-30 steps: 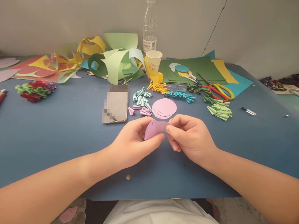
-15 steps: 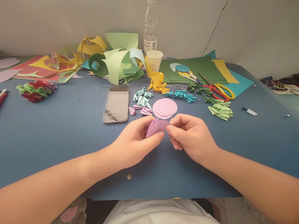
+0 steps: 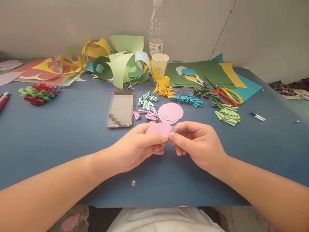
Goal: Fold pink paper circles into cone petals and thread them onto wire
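Observation:
A folded pink paper piece (image 3: 160, 128) is pinched between the thumb and fingers of my left hand (image 3: 137, 145). My right hand (image 3: 198, 141) is closed at the paper's right end, its thumb and forefinger pressed on that edge. A thin needle-like tip sticks up from the right fingers, and a fine thread shows under my left thumb. Just beyond the hands lies a stack of pink paper circles (image 3: 171, 111). Small pink cones (image 3: 151, 116) and pale mint cones (image 3: 147, 102) sit to its left.
A phone (image 3: 120, 109) lies left of the cones. Farther back are a paper cup (image 3: 159, 64), a bottle (image 3: 156, 32) and curled green scraps (image 3: 123, 66). Scissors (image 3: 225, 95) and light green cones (image 3: 228, 116) are at right, a paper flower bunch (image 3: 40, 94) at left.
The pink paper has turned and shifted left, now lying flatter in my left hand. My left fingers have curled in underneath, and my right hand has moved slightly down.

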Motion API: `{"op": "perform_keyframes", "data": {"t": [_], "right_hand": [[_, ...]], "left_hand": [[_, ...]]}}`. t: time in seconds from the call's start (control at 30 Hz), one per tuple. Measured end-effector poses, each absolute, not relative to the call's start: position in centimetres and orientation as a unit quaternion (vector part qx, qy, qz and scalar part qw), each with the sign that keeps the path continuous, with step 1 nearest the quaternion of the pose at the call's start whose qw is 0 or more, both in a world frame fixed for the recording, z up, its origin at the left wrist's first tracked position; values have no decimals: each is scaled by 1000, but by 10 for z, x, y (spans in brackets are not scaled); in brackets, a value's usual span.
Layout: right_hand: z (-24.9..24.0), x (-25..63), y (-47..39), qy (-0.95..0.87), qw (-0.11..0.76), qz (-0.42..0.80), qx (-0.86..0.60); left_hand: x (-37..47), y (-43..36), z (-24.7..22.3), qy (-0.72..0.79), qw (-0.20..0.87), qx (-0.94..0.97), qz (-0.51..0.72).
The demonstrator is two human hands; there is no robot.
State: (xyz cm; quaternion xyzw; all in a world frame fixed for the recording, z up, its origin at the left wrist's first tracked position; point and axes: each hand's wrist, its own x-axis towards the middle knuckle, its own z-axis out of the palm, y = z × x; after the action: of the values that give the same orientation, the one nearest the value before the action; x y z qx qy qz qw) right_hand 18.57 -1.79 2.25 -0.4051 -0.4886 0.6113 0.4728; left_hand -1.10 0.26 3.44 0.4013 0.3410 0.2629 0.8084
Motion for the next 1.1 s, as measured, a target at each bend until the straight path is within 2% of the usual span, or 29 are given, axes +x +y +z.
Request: {"op": "perform_keyframes", "data": {"t": [0.27, 0.5, 0.8, 1.1], "right_hand": [[21, 188, -20, -490, 470, 613, -404], [20, 186, -21, -489, 485, 617, -380], [21, 185, -21, -487, 486, 624, -369], [21, 185, -16, -496, 495, 610, -371]], "left_hand": [[-13, 3, 35, 317, 826, 395, 247], [-10, 1, 36, 323, 785, 441, 292], [-11, 2, 32, 283, 818, 414, 284], [-9, 3, 30, 279, 806, 430, 294]]}}
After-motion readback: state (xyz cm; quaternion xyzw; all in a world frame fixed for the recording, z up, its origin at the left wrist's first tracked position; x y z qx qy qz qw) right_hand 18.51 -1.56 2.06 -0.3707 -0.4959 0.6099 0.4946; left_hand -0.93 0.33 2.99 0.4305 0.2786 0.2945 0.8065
